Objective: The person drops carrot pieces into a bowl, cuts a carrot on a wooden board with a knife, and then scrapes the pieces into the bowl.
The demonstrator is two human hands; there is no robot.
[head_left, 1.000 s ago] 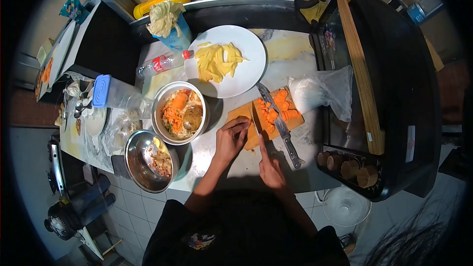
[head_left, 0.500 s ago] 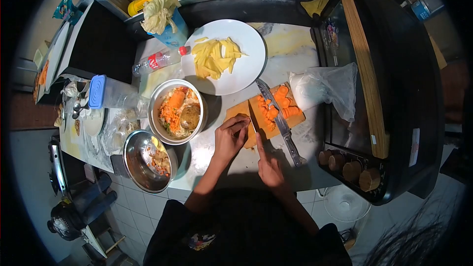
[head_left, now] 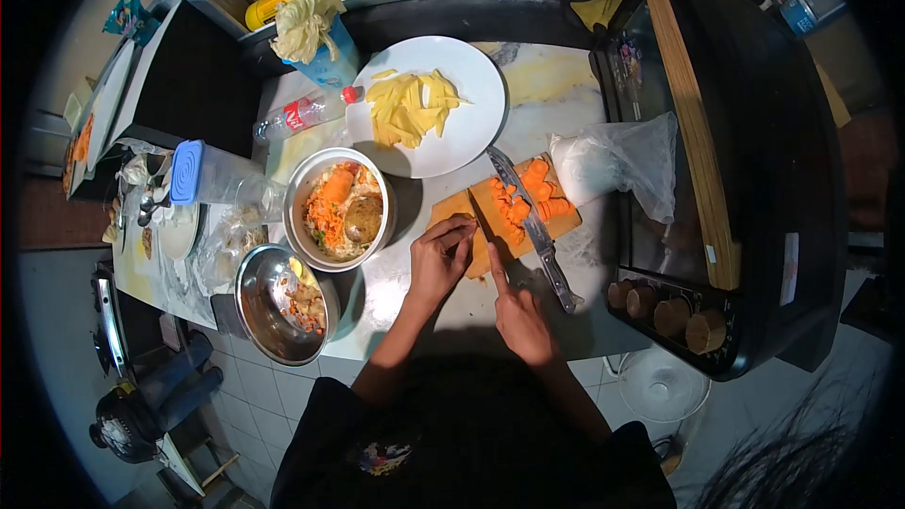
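My right hand (head_left: pixel 521 320) grips a small knife (head_left: pixel 477 211), its index finger stretched along the top of the blade. The blade stands over the wooden cutting board (head_left: pixel 450 213), beside my left fingertips. My left hand (head_left: pixel 441 259) is closed in a pinch at the board's left part; what it holds is mostly hidden by the fingers. On the right half of the board lie cut orange carrot pieces (head_left: pixel 535 190). A larger knife (head_left: pixel 530 217) rests across them, handle toward me.
Behind the board stands a white plate (head_left: pixel 485 118) of yellow strips (head_left: pixel 412 111). Left are a pot (head_left: pixel 291 190) with shredded food and a potato, and a steel bowl (head_left: pixel 253 306) with scraps. A bag of white powder (head_left: pixel 584 170) and a black oven (head_left: pixel 764 160) flank the right.
My right hand has shifted slightly toward me, and the small knife's blade has tilted a little. My left hand stays in nearly the same place. The view has moved slightly.
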